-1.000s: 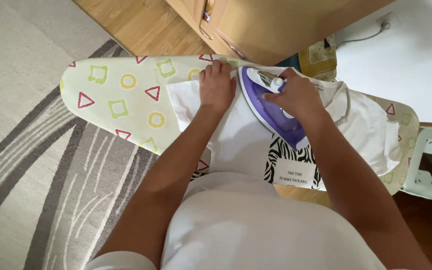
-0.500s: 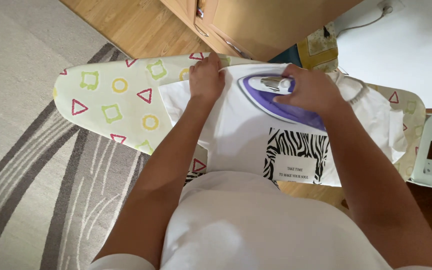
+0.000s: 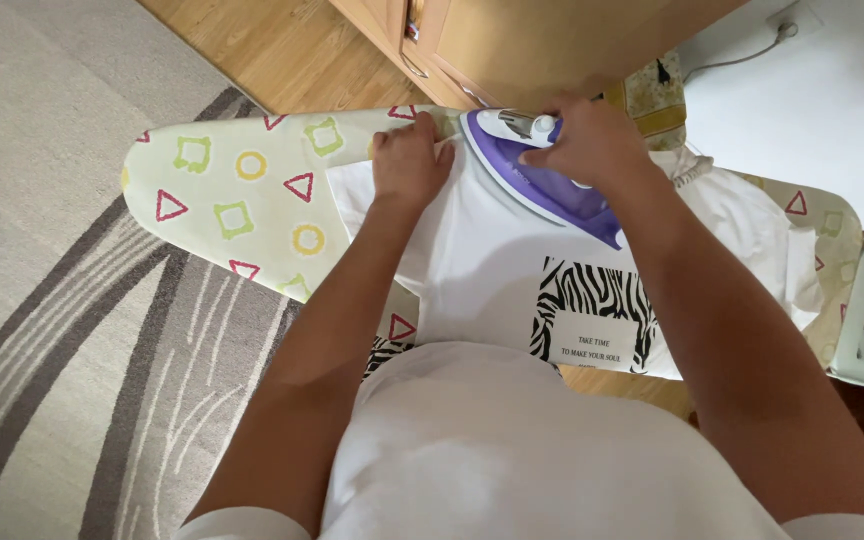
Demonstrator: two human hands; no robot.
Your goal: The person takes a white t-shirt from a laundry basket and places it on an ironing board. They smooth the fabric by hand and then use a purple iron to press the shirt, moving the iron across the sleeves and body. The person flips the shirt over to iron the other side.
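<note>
While flat on the white shirt [image 3: 472, 250], left hand [image 3: 410, 160] beside purple iron [image 3: 537, 170].

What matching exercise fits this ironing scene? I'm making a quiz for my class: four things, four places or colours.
Things:
1 iron
2 left hand
3 ironing board
4 rug

Descriptions:
A grey, striped, on the floor
B purple and white, held by the right hand
C pale cover with triangles, squares, circles
D pressing flat on the white shirt

Pairs: 1-B, 2-D, 3-C, 4-A
</note>
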